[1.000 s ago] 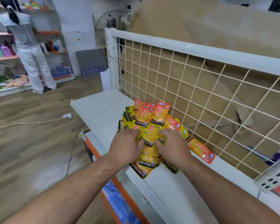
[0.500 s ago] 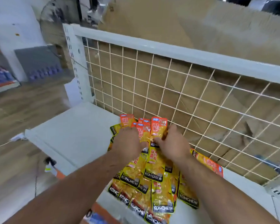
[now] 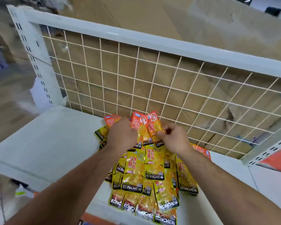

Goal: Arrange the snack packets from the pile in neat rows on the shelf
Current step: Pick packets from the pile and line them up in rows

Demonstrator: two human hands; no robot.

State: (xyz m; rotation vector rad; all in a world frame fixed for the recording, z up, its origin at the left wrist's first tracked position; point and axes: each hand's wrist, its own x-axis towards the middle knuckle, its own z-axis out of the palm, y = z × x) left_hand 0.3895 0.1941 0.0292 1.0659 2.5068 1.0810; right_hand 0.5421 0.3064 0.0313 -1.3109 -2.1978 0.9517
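Two bare hands meet at the centre of the frame, on the far end of a pile of glossy yellow-and-orange plastic snack packets (image 3: 152,172). The left hand (image 3: 122,135) lies knuckles-up with its fingers curled down over the topmost packets, gripping them; its fingertips are hidden. The right hand (image 3: 174,138) has its fingers bent in and pinches the edge of an orange-topped packet (image 3: 153,125) just beside the left hand. The flat, crinkled pouches overlap like scales, with black bands printed KONCHEW at their near ends, and run from mid-frame to the bottom edge. They lie on a smooth white metal shelf (image 3: 55,135), the far ones touching a white wire grid panel (image 3: 136,75). Behind the grid, creased brown cardboard (image 3: 152,21) fills the upper frame, and a white slotted upright post (image 3: 31,54) stands at upper left.
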